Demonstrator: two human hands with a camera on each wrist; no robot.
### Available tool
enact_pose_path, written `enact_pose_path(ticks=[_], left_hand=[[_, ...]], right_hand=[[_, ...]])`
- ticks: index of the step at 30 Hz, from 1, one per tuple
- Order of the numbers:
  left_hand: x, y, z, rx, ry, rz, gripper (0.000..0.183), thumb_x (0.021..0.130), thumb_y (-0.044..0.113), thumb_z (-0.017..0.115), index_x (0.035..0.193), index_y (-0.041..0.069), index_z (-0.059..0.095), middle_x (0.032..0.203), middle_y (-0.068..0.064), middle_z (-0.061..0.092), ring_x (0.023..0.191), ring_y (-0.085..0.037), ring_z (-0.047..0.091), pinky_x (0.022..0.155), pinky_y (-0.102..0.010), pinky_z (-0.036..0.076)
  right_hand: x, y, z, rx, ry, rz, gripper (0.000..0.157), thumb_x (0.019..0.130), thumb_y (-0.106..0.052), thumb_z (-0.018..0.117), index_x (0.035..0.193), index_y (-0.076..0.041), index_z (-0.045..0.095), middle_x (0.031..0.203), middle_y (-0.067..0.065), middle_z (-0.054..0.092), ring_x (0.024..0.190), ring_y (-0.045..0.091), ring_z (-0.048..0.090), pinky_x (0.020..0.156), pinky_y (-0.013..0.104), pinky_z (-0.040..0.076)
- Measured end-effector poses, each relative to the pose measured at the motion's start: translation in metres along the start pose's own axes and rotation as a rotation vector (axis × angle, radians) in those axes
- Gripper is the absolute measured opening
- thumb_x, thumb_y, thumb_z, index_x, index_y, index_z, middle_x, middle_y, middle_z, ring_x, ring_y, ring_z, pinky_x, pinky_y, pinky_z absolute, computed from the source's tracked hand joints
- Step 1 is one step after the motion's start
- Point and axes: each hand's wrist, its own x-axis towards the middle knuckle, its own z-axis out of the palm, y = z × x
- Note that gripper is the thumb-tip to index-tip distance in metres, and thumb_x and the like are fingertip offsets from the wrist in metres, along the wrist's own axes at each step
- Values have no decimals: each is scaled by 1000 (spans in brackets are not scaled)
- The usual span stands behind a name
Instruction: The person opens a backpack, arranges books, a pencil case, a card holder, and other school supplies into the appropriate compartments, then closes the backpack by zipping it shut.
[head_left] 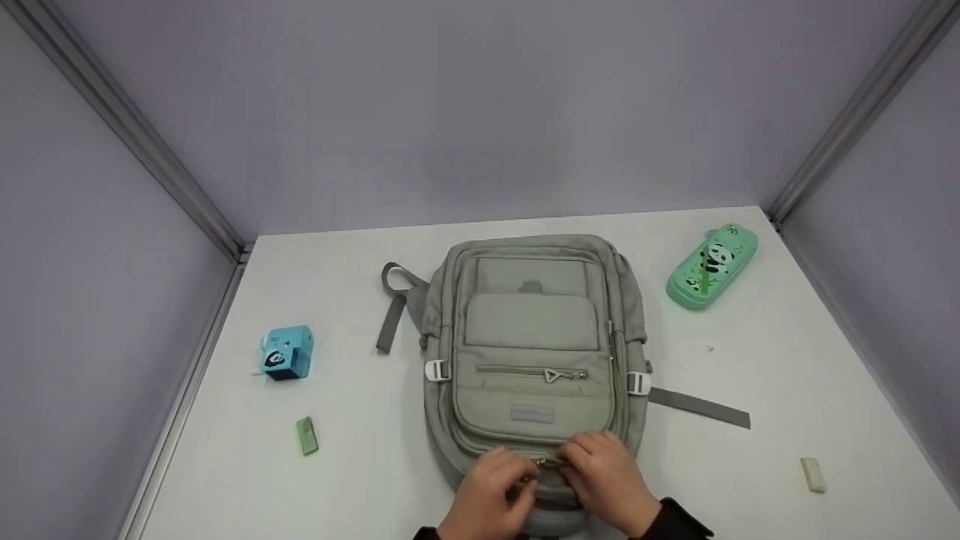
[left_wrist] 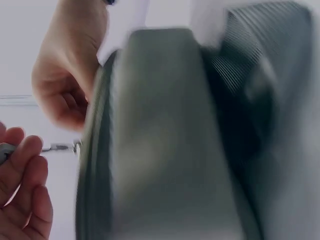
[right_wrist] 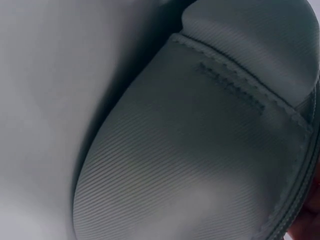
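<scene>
A grey-green backpack (head_left: pixel 536 322) lies front up on the white table, its top end far from me. At its near end, my left hand (head_left: pixel 491 491) pinches a zipper pull, whose metal link (left_wrist: pixel 59 147) stretches from the fingertips to the zipper in the left wrist view. My right hand (head_left: pixel 607 480) grips the fabric edge beside that zipper, its fingers curled in at the seam. The right wrist view is mostly filled by the bag's side pocket (right_wrist: pixel 200 150), with only a bit of the hand (right_wrist: pixel 307 215) at the right edge.
Left of the bag stand a blue panda pencil sharpener (head_left: pixel 287 352) and a small green eraser (head_left: pixel 307 436). A green panda pencil case (head_left: pixel 712 266) lies at the back right, a pale eraser (head_left: pixel 813 475) at the near right. Loose straps (head_left: pixel 701 407) stick out on both sides.
</scene>
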Motion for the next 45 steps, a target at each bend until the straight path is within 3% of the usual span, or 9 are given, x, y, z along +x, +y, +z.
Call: enact_pose_path(ticks=[5,7,12,15,19,23,29,37,45], left_hand=[[-13,-11,-8,129,70,11,26,75,-10,74,85,14,73,77,5,70,72,-6,60,70,-16,47],[-17,-14,-11,138,71,-9,30,74,-13,73,86,14,74,76,5,70,71,-7,60,69,-15,47],[-22,-17,-21,137,36,-88,32,83,-8,68,106,13,75,77,4,68,68,-4,55,63,-15,44],[-24,-20,-28,174,38,-123,31,86,-7,66,109,12,74,78,4,68,68,-5,55,64,-18,45],[-27,-28,-38,263,80,-162,26,82,-6,69,97,14,73,82,5,72,73,-8,61,69,-22,49],[-30,-34,-48,312,127,-207,23,79,-6,73,91,14,73,77,7,68,69,-5,56,65,-20,46],[-29,-39,-61,345,138,-247,22,79,-5,73,90,14,72,73,8,62,66,-2,49,60,-19,42],[-16,-57,-77,421,150,-229,24,78,-8,74,93,10,71,74,4,64,66,-6,53,61,-23,44],[2,-78,-77,482,134,-143,17,81,-4,73,91,9,70,73,0,64,65,-11,54,63,-28,46]], right_hand=[[-1,2,0,21,-23,7,30,64,-8,87,82,-19,65,79,-8,63,74,9,59,69,28,43],[-2,3,0,32,-32,9,24,71,-11,85,83,-19,66,80,-8,63,75,9,59,70,28,44],[-3,5,0,46,-26,4,14,80,-18,80,83,-19,66,79,-8,63,75,9,59,71,27,43],[-2,4,1,52,-12,2,20,74,-15,83,82,-19,65,79,-9,63,74,8,59,71,27,43],[-1,3,1,42,2,-8,28,66,-10,87,80,-19,65,78,-9,62,74,8,58,71,26,43],[-1,4,1,36,7,-18,27,66,-10,86,80,-18,65,77,-9,62,73,8,58,70,26,43],[-1,4,0,42,9,-18,28,65,-9,87,80,-18,65,77,-9,62,73,9,58,69,27,42],[-3,3,0,14,0,-1,35,62,-8,90,79,-18,61,77,-8,60,73,9,56,68,27,41],[-5,5,2,8,11,-21,33,62,-8,88,78,-17,61,76,-7,59,72,9,55,69,27,39]])
